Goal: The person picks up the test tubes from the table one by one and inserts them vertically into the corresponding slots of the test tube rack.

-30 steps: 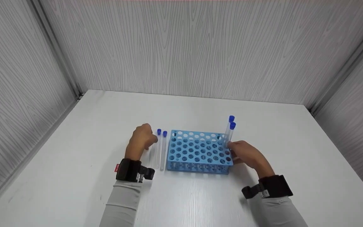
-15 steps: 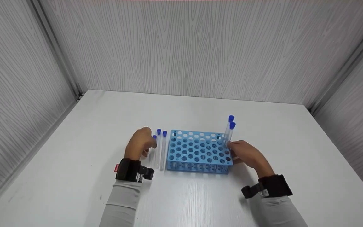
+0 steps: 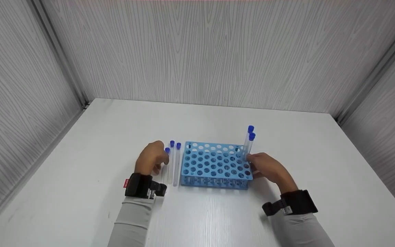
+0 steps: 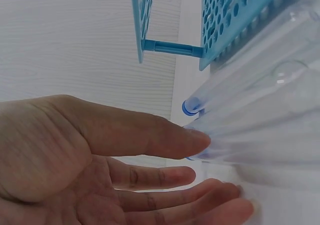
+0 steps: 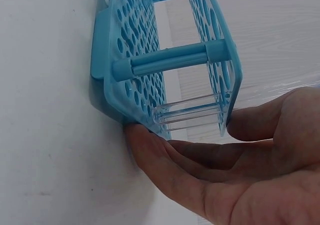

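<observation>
Head cam: blue rack (image 3: 216, 164) sits mid-frame on the desk (image 3: 211, 219), left hand (image 3: 151, 158) by the loose tubes (image 3: 177, 166) left of it. Left wrist: fingers (image 4: 160, 177) spread loose, thumb (image 4: 192, 141) overlapping a tube. Right wrist: right hand (image 5: 232, 177), lower right, grips the rack's end.

There are five blue-capped tubes (image 3: 176, 165), one blue rack (image 3: 217, 177) and two black wristbands (image 3: 299, 201).

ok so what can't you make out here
Left wrist: cap of one tube, partly hidden by the left hand.
Left wrist: far end of the rack, cut off by the top edge.
Head: any lettering on the red tag, too small.
Head: sleeves, cut off at the bottom.
</observation>
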A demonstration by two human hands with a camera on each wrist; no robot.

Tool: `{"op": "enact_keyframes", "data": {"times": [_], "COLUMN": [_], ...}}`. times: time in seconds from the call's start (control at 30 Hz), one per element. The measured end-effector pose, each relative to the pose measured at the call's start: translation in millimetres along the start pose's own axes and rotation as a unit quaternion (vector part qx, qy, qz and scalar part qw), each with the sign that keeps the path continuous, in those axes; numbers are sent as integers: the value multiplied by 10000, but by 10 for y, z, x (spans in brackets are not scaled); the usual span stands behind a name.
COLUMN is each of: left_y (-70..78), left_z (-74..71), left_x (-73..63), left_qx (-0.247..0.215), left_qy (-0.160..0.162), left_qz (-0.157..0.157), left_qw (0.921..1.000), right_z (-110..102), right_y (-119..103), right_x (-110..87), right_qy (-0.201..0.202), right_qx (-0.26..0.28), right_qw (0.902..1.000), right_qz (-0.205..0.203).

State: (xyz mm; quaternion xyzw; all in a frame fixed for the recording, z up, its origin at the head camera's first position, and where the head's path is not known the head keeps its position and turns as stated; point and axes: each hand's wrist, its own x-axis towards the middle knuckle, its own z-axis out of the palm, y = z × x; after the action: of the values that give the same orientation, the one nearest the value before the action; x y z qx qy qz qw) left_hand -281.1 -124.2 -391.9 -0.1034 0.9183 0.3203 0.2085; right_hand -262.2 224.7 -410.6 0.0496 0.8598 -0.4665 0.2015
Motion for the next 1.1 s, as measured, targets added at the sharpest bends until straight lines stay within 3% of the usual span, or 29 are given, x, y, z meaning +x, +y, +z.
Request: {"op": "enact_keyframes", "data": {"times": [1.1], "left_y": [-26], "left_z": [68], "left_x": [78], "left_qx": [204], "left_qy": [225], "left_qz": [22], "left_qw": [9995], "right_z": [15], "right_y": [11], "right_x": [-23], "right_qy": [33], "right_qx": [21], "right_qw": [10000], "right_qz": [-32]}}
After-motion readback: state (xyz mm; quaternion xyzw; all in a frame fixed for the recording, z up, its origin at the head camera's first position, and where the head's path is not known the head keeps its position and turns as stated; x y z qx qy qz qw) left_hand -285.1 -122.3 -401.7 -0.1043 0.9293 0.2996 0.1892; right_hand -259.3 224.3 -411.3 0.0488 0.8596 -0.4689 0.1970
